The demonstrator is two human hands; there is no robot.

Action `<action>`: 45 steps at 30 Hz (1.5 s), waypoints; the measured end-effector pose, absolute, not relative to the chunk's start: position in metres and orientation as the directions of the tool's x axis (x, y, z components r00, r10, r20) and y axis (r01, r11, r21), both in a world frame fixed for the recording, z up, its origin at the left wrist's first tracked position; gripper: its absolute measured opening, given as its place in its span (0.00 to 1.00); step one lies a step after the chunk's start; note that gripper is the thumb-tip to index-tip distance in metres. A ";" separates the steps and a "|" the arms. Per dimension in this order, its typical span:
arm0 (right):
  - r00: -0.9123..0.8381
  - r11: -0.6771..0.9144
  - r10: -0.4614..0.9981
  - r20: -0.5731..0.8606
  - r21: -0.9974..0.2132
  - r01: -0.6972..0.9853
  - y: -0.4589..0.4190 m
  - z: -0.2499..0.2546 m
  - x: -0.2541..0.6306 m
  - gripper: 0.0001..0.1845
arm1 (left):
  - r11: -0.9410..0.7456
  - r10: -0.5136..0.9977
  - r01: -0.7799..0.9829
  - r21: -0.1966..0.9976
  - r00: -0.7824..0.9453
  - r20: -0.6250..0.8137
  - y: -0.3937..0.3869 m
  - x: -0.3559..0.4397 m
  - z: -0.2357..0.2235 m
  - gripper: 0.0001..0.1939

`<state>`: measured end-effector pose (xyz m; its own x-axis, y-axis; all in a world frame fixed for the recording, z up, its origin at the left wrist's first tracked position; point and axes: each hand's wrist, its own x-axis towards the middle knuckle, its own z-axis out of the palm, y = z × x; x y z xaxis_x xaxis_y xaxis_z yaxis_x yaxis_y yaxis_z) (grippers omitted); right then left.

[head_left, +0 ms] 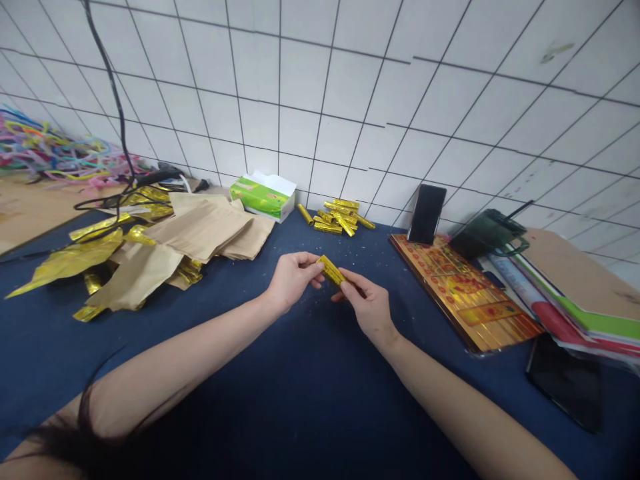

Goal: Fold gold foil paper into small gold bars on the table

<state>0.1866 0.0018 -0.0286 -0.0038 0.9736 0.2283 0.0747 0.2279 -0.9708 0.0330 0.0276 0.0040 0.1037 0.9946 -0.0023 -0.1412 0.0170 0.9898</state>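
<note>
A white tiled wall (300, 80) with thin dark grout lines rises behind a dark blue surface (320, 380). A brownish smudge (557, 53) and small dark marks stain the tiles at the right. Soft, pale light falls across the wall, while the surface's near part lies in shadow.

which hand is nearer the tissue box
Left. The left hand is in front of the tissue box and slightly right of it; the right hand is farther right, at the gold roll's other end.
</note>
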 end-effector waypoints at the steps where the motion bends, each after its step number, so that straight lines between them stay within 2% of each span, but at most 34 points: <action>1: -0.012 0.254 0.967 0.254 -0.961 0.106 0.001 -0.028 0.187 0.14 | 0.019 0.995 -0.136 0.990 0.099 -0.006 0.028 0.033 0.004 0.04; 7: -0.076 0.370 0.929 0.363 -0.887 0.277 -0.002 -0.028 0.187 0.14 | 0.029 0.995 -0.066 0.997 0.093 -0.023 0.028 0.033 0.003 0.02; 17: -0.133 0.436 0.898 0.420 -0.805 0.403 -0.003 -0.030 0.186 0.14 | 0.018 0.997 0.062 0.998 0.076 -0.022 0.029 0.033 0.001 0.03; 24: -0.181 0.552 0.809 0.559 -0.620 0.558 -0.003 -0.031 0.187 0.13 | -0.028 0.991 0.168 0.985 0.131 0.006 0.027 0.034 -0.009 0.03; 30: -0.262 0.601 0.763 0.591 -0.499 0.625 -0.003 -0.034 0.187 0.15 | -0.081 0.984 0.272 0.959 0.177 0.033 0.022 0.035 -0.010 0.03; 35: -0.302 0.614 0.742 0.599 -0.426 0.665 -0.004 -0.035 0.187 0.16 | -0.049 0.990 0.259 0.965 0.139 0.013 0.021 0.036 -0.007 0.03; 39: -0.287 0.597 0.759 0.585 -0.447 0.667 -0.005 -0.035 0.186 0.16 | 0.017 0.983 0.178 0.984 0.177 -0.049 0.022 0.038 -0.005 0.04; 42: -0.244 0.564 0.790 0.563 -0.509 0.650 -0.006 -0.034 0.185 0.16 | 0.096 0.972 0.087 0.992 0.208 -0.112 0.023 0.038 -0.002 0.08; 45: -0.211 0.536 0.822 0.530 -0.591 0.603 -0.005 -0.032 0.185 0.15 | 0.106 0.967 0.077 0.991 0.225 -0.121 0.026 0.036 -0.001 0.08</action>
